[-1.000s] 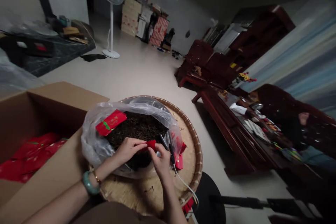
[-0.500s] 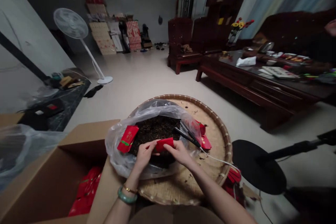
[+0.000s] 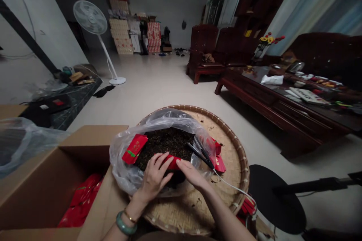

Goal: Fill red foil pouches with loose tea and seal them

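A small red packet (image 3: pixel 173 163) is between my two hands, over the near side of an open clear plastic bag (image 3: pixel 120 175). My left hand (image 3: pixel 154 176) lies over the packet's left part, fingers curved on top and thumb on the near side. At its right end, my right hand (image 3: pixel 192 173) grips it, thumb hidden in part. Dark dried leaves (image 3: pixel 169 141) fill the bag. A stack of red packets (image 3: pixel 135 148) rests on the bag's left side. To the right, a black two-armed clamp (image 3: pixel 201 153) with a white cord leans beside more red packets (image 3: pixel 219 163).
The bag sits on a round woven bamboo tray (image 3: pixel 165 218). At left stands an open cardboard box (image 3: pixel 34 192) holding red packets (image 3: pixel 80 199). A black round stand base (image 3: pixel 275 197) is right of the tray. Farther off are a white fan (image 3: pixel 91 18) and a dark wooden table (image 3: pixel 271 99).
My left hand has shifted from pinching the packet's left end to lying over its top. The packet has moved slightly down and left. The whole view has turned a little left.
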Tool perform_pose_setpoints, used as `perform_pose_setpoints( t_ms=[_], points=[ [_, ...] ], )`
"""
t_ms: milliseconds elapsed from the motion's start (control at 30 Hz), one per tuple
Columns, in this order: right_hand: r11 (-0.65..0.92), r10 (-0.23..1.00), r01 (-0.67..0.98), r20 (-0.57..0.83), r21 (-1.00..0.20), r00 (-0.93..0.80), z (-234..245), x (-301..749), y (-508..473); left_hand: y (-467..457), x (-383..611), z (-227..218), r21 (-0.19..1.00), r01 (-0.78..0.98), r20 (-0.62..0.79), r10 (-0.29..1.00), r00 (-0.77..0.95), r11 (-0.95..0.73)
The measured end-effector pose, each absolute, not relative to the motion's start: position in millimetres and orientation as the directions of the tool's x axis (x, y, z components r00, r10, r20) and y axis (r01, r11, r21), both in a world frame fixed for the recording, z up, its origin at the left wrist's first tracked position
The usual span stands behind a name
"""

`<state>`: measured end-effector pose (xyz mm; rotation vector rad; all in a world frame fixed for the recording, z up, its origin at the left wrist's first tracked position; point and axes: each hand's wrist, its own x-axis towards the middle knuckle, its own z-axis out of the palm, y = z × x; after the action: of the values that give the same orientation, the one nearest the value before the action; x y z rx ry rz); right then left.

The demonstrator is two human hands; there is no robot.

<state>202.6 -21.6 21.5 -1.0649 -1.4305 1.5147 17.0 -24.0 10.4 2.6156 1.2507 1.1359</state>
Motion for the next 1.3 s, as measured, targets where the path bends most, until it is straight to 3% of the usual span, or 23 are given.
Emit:
perform_pose_setpoints(
  t_ms=[67, 267, 433, 500, 567, 667, 767, 833, 1300],
  points=[
    [-0.064, 0.932, -0.012, -0.055, -0.998, -0.359, 20, 199, -23, -25, 17, 8, 0.319, 0.655, 0.567, 0.692, 0.447, -0.685],
    [-0.050, 0.912, 0.041, -0.062, -0.998, -0.404, 32, 200, -24, -17, 16, 6, 0.521, 0.568, 0.513, 0.766, 0.388, -0.637],
    [-0.080, 0.968, -0.120, -0.049, -0.989, -0.244, 40, 225, -11, -12, 10, 11, 0.735, 0.504, 0.365, 0.891, 0.272, -0.454],
    [-0.028, 0.991, 0.014, -0.029, -1.000, -0.134, 33, 233, -3, -10, 6, 11, 0.817, 0.454, 0.291, 0.934, 0.209, -0.356],
    [0.078, 0.985, 0.322, 0.024, -0.944, -0.168, 24, 236, 3, -8, 2, 7, 0.888, 0.375, 0.235, 0.964, 0.125, -0.265],
    [0.246, 0.916, 0.694, -0.073, -0.677, -0.395, 17, 227, 6, -6, -4, 0, 0.959, 0.229, 0.167, 0.986, 0.024, -0.168],
    [0.336, 0.862, 0.839, -0.218, -0.429, -0.457, 20, 211, 8, -6, -5, -4, 0.979, 0.161, 0.126, 0.992, -0.012, -0.122],
    [0.360, 0.855, 0.865, -0.247, -0.350, -0.456, 24, 201, 12, -6, -5, -4, 0.981, 0.157, 0.120, 0.993, -0.022, -0.115],
    [0.304, 0.873, 0.906, -0.293, -0.294, -0.389, 21, 187, 19, -5, 2, -4, 0.940, 0.257, 0.230, 0.973, 0.011, -0.226]
  ],
)
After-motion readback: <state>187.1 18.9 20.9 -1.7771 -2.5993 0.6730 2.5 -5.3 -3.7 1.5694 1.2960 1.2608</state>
